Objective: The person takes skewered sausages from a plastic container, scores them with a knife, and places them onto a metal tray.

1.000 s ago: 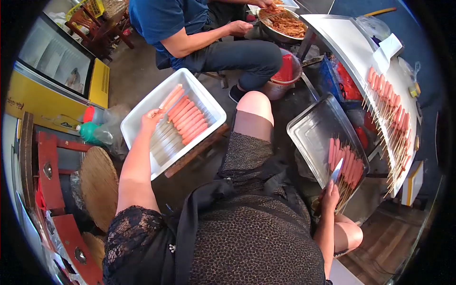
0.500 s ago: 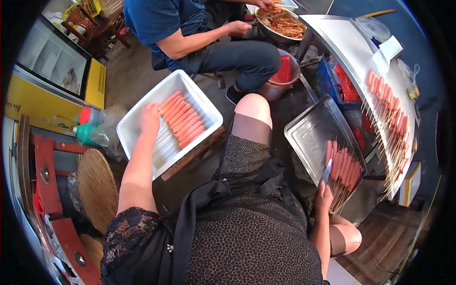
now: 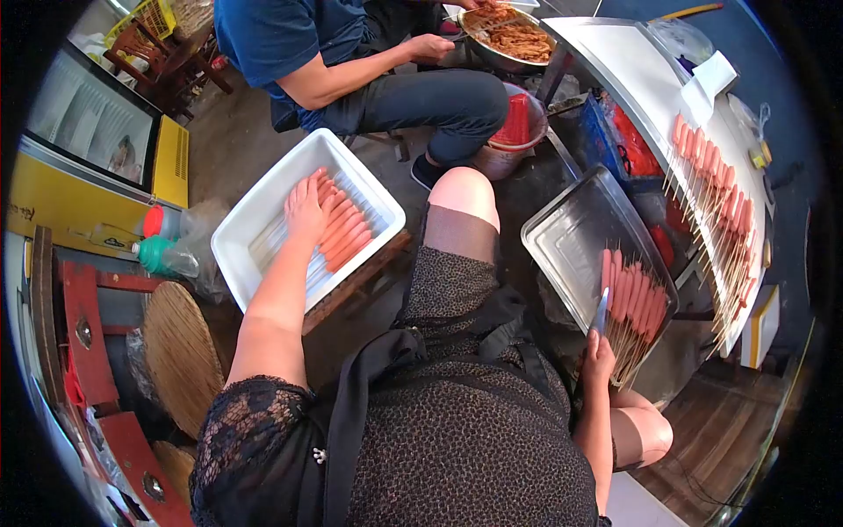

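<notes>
1. Currently, the sausages (image 3: 347, 237) lie side by side in the white tub (image 3: 373, 193), which rests on a wooden support (image 3: 356, 285).
2. Left hand (image 3: 305, 211): placed back upward over the left ends of the farther sausages, with the fingers close together. From where I stand, I cannot tell whether they grip one or merely rest on top.
3. Right hand (image 3: 599, 358): fingers wrapped around a knife (image 3: 602, 309). The blade points forward, beside the skewered sausages (image 3: 637, 294) in the metal tray (image 3: 566, 215).
4. Handling, plain sausages: expect a light, soft, slightly springy piece with a smooth, possibly slippery surface. Excess pressure is likely to dent or split it.
5. Grip point: take each piece near mid-length, thumb opposite the fingers, with light, even pressure.
6. Handling, skewered sausages: expect greater stiffness along the stick. Hold by the bare sticks (image 3: 628, 351) and keep clear of the blade.
7. Hidden: the left fingertips, the sausage ends beneath that hand, and most of the knife handle.
8. Cut off: the co-worker (image 3: 272, 48) in blue, at the top edge.
9. Unclear: pale parallel lines on the tub's floor may be moulded ribs or sticks. Sausages overlap on the table (image 3: 619, 57), preventing a reliable count.
</notes>
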`<state>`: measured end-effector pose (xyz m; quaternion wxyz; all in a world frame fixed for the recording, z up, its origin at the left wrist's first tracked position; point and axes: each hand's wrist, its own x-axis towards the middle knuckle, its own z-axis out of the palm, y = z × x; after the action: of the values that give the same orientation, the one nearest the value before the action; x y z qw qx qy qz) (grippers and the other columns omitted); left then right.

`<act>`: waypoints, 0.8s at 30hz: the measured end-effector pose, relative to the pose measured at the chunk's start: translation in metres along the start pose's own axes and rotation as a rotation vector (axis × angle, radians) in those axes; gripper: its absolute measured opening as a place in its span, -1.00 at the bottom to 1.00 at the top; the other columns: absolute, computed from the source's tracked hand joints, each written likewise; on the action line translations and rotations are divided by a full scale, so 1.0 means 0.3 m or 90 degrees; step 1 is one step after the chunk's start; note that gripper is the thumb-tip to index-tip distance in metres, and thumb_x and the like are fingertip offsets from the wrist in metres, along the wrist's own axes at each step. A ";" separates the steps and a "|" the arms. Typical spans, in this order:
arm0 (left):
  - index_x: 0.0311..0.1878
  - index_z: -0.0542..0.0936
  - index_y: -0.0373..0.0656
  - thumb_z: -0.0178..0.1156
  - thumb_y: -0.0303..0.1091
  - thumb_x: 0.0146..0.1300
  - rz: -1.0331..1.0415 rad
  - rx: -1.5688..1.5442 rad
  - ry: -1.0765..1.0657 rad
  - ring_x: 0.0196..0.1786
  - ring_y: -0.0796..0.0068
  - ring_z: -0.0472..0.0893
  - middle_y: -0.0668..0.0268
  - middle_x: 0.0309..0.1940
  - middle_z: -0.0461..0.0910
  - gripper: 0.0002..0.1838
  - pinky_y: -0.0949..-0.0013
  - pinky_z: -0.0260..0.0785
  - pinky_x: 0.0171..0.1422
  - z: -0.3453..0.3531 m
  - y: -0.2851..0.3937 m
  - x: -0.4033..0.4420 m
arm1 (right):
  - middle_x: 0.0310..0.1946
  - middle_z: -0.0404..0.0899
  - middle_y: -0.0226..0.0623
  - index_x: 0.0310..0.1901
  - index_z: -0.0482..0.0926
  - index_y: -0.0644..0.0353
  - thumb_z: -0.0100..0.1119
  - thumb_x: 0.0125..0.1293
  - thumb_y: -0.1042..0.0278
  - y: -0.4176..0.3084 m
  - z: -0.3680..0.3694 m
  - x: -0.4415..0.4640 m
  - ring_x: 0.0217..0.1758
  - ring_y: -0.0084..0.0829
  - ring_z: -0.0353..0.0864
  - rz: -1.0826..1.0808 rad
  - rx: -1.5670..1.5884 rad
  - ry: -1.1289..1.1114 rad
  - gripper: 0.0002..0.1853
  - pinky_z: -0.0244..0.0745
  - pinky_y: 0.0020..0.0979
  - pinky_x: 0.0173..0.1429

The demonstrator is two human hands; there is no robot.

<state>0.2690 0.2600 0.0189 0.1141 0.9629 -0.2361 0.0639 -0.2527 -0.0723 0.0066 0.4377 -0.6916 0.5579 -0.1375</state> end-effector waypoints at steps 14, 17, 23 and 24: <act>0.22 0.38 -0.05 0.02 0.03 0.26 -0.055 -0.149 -0.052 0.16 0.11 0.41 0.03 0.07 0.44 -0.46 0.14 0.22 0.25 0.037 -0.119 0.093 | -0.69 0.36 -0.39 -0.46 0.44 0.29 -0.04 0.37 0.06 0.086 0.006 0.038 -0.60 -0.57 0.32 -0.082 -0.071 0.016 -0.58 0.24 -0.46 -0.48; 0.22 0.36 -0.20 0.02 -0.02 0.29 -0.084 -0.321 -0.009 0.20 0.14 0.42 -0.07 0.12 0.41 -0.45 0.19 0.24 0.25 -0.023 -0.131 0.070 | -0.68 0.33 -0.43 -0.48 0.43 0.27 -0.04 0.38 0.07 -0.028 -0.007 0.007 -0.61 -0.60 0.25 -0.030 0.036 -0.007 -0.58 0.18 -0.50 -0.50; 0.22 0.37 -0.20 0.13 -0.36 0.26 -0.025 -0.385 0.040 0.03 0.43 0.50 0.19 0.05 0.49 -0.55 0.35 0.36 0.11 -0.220 0.118 -0.010 | -0.73 0.34 -0.44 -0.50 0.44 0.19 -0.06 0.37 0.11 -0.092 -0.079 0.049 -0.69 -0.60 0.34 -0.070 0.030 0.052 -0.64 0.27 -0.49 -0.58; 0.21 0.38 -0.19 0.11 -0.38 0.27 0.013 -0.475 0.041 0.00 0.48 0.49 0.23 0.03 0.50 -0.57 0.39 0.36 0.09 -0.258 0.198 -0.005 | -0.73 0.35 -0.44 -0.48 0.45 0.19 -0.05 0.37 0.11 -0.150 -0.111 0.036 -0.70 -0.60 0.34 -0.051 0.078 0.065 -0.64 0.27 -0.49 -0.58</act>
<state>0.2344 0.2289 0.1045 0.4641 0.8501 -0.2489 0.0045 -0.2423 -0.0973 0.0568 0.4448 -0.6772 0.5418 -0.2237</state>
